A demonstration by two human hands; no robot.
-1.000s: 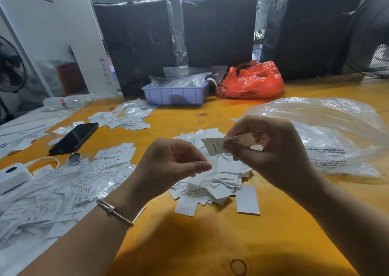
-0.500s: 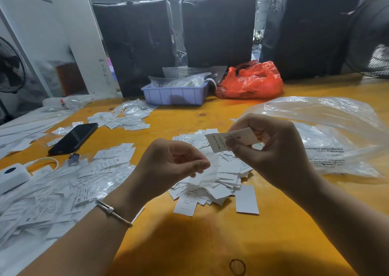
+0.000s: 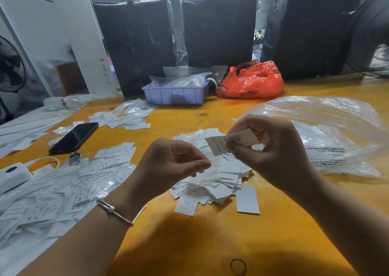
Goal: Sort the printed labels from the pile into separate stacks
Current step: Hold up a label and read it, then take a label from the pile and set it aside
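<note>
A printed label (image 3: 231,141), marked "S" and "MADE IN CHINA", is being pinched between the thumb and curled fingers of the right hand (image 3: 271,151). It is being held above the table (image 3: 210,244), over the far part of the central pile (image 3: 212,176) of loose white labels. The label's left end is sticking out past the fingertips towards the left hand, while its right end is being covered by the fingers.

A thin clear sleeve (image 3: 207,170) is being gripped by the left hand (image 3: 168,166), thumb pressed against the curled fingers, and is hanging down from them onto the pile. The two hands are being held near each other but apart, and the label is not being touched by the left hand. A metal bracelet (image 3: 114,211) is being worn on the left wrist.

A wider spread of labels and clear sleeves (image 3: 63,187) is lying along the table's left edge, with a black phone (image 3: 74,138) and a white device (image 3: 12,173) beside it. A smaller stack (image 3: 124,119) is lying towards the far left. A large clear plastic bag (image 3: 328,134) is lying at the right edge. A lilac tray (image 3: 175,94) and a red bag (image 3: 252,81) are standing at the far edge.
</note>
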